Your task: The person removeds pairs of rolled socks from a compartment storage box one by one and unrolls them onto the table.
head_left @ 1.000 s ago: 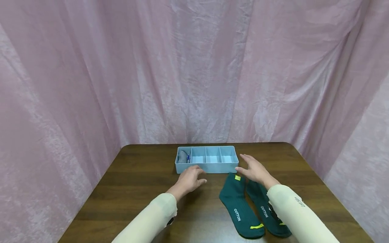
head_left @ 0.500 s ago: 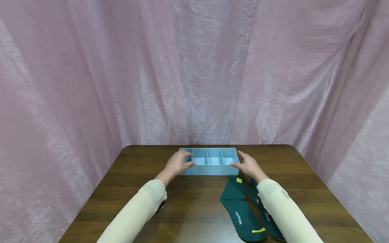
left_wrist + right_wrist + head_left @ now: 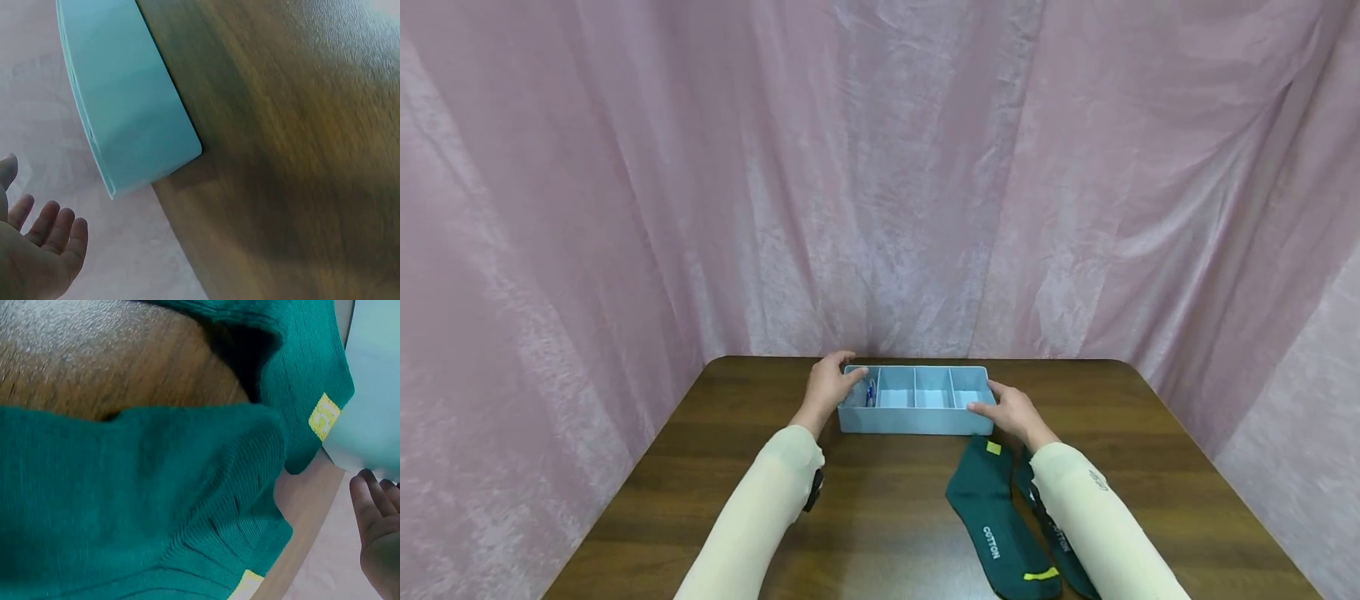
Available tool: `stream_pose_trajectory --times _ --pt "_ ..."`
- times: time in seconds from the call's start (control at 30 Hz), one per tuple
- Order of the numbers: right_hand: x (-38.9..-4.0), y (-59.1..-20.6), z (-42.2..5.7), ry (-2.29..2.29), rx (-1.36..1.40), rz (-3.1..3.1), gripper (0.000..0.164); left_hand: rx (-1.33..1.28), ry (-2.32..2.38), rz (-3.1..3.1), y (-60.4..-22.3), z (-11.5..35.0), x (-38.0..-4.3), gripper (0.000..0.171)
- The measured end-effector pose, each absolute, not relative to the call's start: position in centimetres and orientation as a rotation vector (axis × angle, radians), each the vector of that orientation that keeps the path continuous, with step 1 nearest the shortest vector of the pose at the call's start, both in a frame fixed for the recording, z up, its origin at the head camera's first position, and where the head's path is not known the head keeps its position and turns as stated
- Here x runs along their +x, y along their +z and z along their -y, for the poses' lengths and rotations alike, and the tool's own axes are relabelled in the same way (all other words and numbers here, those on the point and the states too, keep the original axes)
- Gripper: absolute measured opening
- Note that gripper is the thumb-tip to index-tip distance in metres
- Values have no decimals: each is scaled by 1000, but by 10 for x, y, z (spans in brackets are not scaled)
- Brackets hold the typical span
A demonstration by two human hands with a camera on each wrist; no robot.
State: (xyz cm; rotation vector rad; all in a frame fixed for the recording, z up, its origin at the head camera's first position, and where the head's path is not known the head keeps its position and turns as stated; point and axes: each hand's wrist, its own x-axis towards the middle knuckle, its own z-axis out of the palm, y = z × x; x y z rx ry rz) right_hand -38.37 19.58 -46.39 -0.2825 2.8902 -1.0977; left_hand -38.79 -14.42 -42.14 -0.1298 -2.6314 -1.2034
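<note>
A light blue divided box (image 3: 910, 421) stands near the back of the table, with a slim blue item (image 3: 871, 393) and a greyish item in its leftmost compartment. My left hand (image 3: 829, 385) is at the box's left end, thumb over the rim; in the left wrist view its fingers (image 3: 76, 247) are spread and apart from the box. My right hand (image 3: 1013, 412) is at the right end, thumb before the front wall. In the right wrist view its straight fingers (image 3: 369, 503) reach the box's end wall. Two green socks (image 3: 1000, 521) lie in front, one partly under my right sleeve.
The brown wooden table (image 3: 880, 500) has rounded far corners. Behind it hangs a pink velvet curtain (image 3: 865, 183). The socks lie between the box and the near table edge, on the right.
My left hand has moved forward and left from in front of the box to its left end. My right hand has moved in to the box's right end. The socks lie as before.
</note>
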Motion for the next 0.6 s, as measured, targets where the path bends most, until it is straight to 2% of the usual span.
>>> stream_pose_trajectory --times 0.27,0.6 --pt "-377 -463 -198 -1144 -217 -2862 75 16 -1320 2570 -434 119 -388 52" --pt "-373 -464 -199 -1203 -175 -2836 76 261 -1299 2461 -447 91 -385 50"
